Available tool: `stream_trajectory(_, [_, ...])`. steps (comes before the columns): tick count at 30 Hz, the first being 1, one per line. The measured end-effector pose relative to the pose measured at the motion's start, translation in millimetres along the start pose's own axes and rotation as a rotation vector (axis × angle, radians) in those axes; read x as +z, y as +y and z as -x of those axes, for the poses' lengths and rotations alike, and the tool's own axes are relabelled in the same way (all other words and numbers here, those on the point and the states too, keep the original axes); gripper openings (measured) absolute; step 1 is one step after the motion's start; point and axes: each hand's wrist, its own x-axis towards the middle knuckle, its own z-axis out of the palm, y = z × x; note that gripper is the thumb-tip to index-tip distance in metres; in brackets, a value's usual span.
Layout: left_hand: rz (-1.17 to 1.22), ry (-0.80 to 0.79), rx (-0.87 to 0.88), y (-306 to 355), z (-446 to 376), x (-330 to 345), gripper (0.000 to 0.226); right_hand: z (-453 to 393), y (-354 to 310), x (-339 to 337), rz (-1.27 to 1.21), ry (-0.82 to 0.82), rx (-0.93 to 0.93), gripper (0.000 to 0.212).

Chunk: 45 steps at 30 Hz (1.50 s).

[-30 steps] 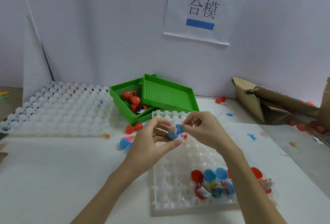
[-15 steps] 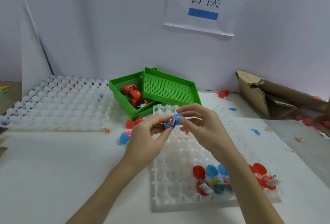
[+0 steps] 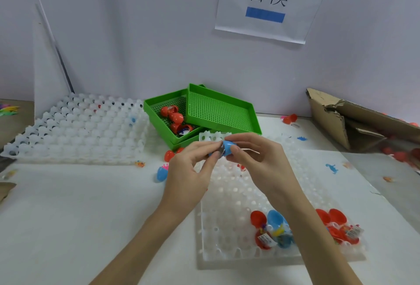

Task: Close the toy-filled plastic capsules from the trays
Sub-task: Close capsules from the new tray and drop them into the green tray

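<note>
Blue capsule (image 3: 223,149) sits pinched between my left hand (image 3: 189,171) and right hand (image 3: 256,159), one half each, so I can press them together above the tray (image 3: 227,221).

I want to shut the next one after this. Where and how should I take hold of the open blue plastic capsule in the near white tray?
Probably grip the open blue plastic capsule by the outer sides of its raised half, coming from above with finger and thumb. That half stands clear of the near white tray, while its lower half is crowded by neighbouring red capsules and toy packets.
</note>
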Motion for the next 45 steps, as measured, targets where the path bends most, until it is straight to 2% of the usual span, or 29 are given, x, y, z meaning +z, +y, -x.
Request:
stream_trajectory(8, [0.144, 0.073, -0.073, 6, 0, -4, 0.033, 2, -4, 3, 0.055, -0.075, -0.077, 0.019])
stream_trajectory(13, [0.255, 0.014, -0.055, 8, -2, -7, 0.021, 2, -4, 6, 0.062, -0.007, -0.125, 0.017])
stream_trajectory(17, [0.265, -0.053, -0.003, 13, -3, -7, 0.031, 2, -7, 5, 0.021, 0.033, -0.126, 0.017])
stream_trajectory(21, [0.255, -0.016, 0.021, 13, -3, -9, 0.035, 5, -10, 6, -0.035, 0.028, -0.151, 0.018])
stream_trajectory(25, [0.169, 0.037, 0.060, 14, -2, -10, 0.037, 8, -7, 14, -0.060, 0.074, -0.176, 0.021])
stream_trajectory(29, [0.048, 0.086, 0.121, 15, -1, -10, 0.037, 11, -3, 23, -0.067, 0.027, -0.166, 0.028])
stream_trajectory(32, [-0.097, 0.129, 0.236, 16, 1, -12, 0.036, 14, -4, 29, -0.042, 0.015, -0.184, 0.030])
stream_trajectory(37, [-0.308, 0.208, 0.420, 16, 5, -8, 0.036, 17, -4, 35, 0.013, 0.124, -0.188, 0.042])
stream_trajectory(45, [-0.403, 0.201, 0.510, 11, 8, -7, 0.035, 20, -1, 38, 0.130, 0.152, -0.202, 0.019])
